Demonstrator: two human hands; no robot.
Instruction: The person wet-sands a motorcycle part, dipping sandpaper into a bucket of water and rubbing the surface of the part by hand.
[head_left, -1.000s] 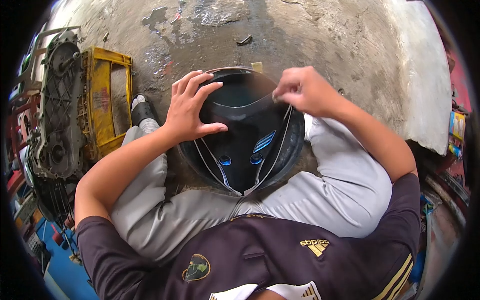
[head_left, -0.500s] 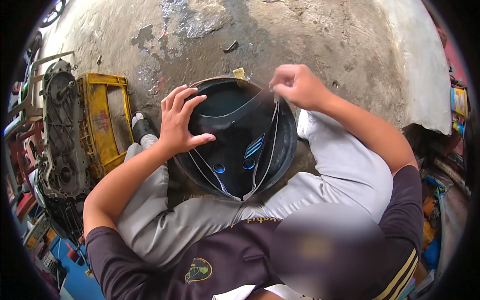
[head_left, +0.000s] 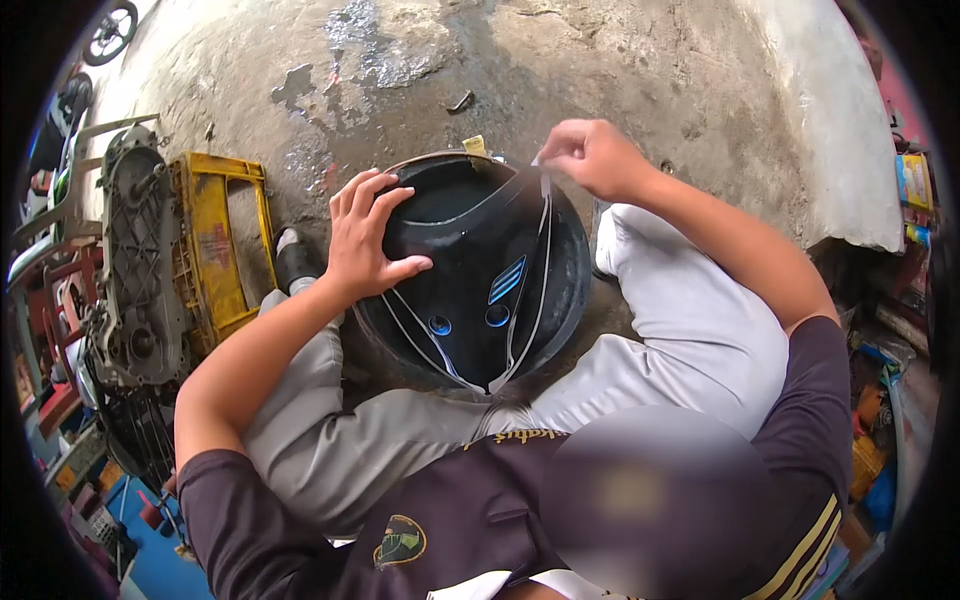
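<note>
A glossy black panel (head_left: 465,270) with blue stripes and two blue round marks rests across a round black basin (head_left: 568,300) between the legs. The panel's pale-edged lower tip points towards the body. My left hand (head_left: 362,235) lies on the panel's left edge, fingers spread and thumb apart. At the upper right, my right hand (head_left: 590,158) pinches the end of a thin, translucent strip (head_left: 545,180) at the panel's right corner. Dark liquid appears in the basin's far part.
On the left stand a yellow crate (head_left: 215,245) and a grey metal engine casing (head_left: 140,260). A small dark object (head_left: 460,101) lies on the wet concrete floor (head_left: 620,70). A pale raised slab (head_left: 840,120) is at the right.
The basin and panel appear further left in the view than a second ago. My right hand has moved slightly up and left, and a strip now shows stretched below its fingers.
</note>
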